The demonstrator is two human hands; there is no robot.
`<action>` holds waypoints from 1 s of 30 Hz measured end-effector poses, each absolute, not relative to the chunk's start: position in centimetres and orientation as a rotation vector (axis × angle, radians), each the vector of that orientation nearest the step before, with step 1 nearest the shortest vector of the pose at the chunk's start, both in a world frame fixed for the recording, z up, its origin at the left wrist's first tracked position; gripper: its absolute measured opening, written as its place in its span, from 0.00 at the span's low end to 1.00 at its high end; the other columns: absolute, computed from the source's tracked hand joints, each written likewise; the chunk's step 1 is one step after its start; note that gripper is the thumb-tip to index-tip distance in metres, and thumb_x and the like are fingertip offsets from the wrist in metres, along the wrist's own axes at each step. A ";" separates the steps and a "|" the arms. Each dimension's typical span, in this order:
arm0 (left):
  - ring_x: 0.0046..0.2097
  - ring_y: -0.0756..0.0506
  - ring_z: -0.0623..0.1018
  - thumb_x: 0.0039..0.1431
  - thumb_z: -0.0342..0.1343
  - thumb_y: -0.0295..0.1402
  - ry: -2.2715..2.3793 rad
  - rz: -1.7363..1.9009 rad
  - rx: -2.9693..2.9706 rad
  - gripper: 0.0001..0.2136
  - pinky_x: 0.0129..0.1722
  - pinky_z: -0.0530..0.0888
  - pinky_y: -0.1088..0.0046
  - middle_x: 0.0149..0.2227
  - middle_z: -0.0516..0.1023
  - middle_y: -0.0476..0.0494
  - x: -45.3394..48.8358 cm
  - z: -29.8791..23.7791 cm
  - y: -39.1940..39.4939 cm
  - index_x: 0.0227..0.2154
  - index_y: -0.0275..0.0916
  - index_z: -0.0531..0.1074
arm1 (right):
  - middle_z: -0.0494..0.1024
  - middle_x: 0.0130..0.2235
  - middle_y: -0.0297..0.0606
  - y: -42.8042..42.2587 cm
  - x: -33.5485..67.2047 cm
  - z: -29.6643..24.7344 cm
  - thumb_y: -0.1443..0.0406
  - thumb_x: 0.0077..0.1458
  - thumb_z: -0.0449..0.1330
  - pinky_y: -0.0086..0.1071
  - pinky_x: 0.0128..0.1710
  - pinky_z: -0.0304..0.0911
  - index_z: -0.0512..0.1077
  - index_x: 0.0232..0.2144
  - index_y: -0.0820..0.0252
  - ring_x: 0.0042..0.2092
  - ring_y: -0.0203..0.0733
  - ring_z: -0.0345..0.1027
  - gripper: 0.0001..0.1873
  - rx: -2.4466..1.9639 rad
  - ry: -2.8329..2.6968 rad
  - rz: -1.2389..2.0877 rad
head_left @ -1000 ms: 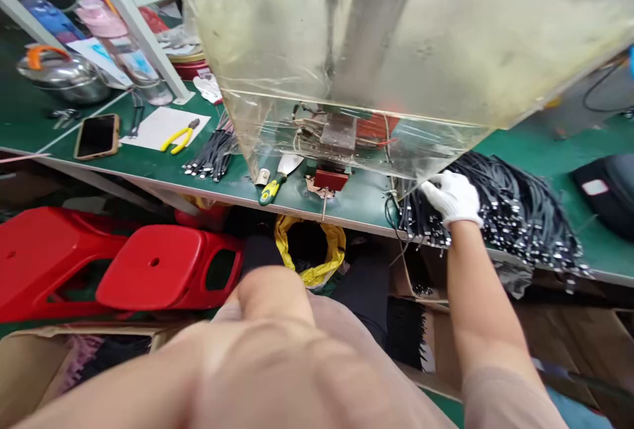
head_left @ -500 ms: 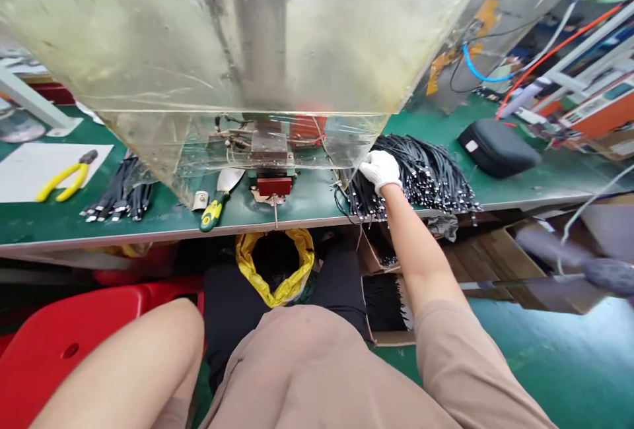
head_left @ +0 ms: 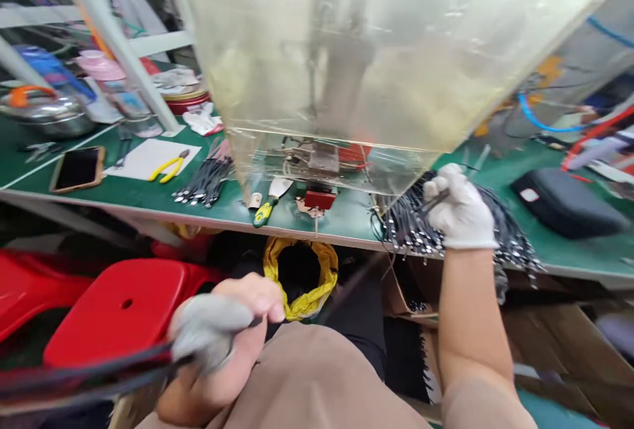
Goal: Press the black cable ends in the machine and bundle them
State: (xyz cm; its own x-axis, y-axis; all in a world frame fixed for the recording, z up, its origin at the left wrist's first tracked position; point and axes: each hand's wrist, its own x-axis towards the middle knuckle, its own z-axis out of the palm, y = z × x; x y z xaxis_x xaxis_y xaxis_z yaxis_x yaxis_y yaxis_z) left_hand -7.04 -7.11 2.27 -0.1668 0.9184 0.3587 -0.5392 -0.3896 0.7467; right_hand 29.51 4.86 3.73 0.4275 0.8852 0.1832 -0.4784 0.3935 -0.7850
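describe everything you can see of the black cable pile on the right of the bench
The black cable pile is a heap of thin strands with shiny, metallic-looking ends. It lies on the green bench, ends toward the front edge, some overhanging. The gloved right hand hides part of it; whether they touch is unclear.

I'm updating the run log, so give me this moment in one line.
left hand: blurred, dark cords at it | right hand: white-gloved, at cable pile, grip unclear | bench: phone, pliers, scraper

Cable pile (head_left: 409, 224) right of scraper (head_left: 270, 202)
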 end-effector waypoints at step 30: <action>0.21 0.50 0.75 0.63 0.61 0.45 0.790 1.897 0.870 0.16 0.20 0.72 0.75 0.23 0.78 0.47 -7.2 -0.4 -3.9 0.28 0.36 0.77 | 0.76 0.35 0.33 1.4 11.5 -5.2 0.57 0.52 0.72 0.36 0.38 0.76 0.71 0.42 0.57 0.32 0.35 0.74 0.20 -0.727 -0.751 1.917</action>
State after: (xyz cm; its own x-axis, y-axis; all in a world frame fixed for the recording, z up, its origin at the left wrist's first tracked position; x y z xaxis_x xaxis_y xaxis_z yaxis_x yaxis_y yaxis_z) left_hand -7.19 -3.90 -0.37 -0.3685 0.8940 0.2550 -0.4487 -0.4113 0.7934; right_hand 11.52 1.36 -5.20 -0.4001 0.8988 -0.1793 -0.5380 -0.3887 -0.7480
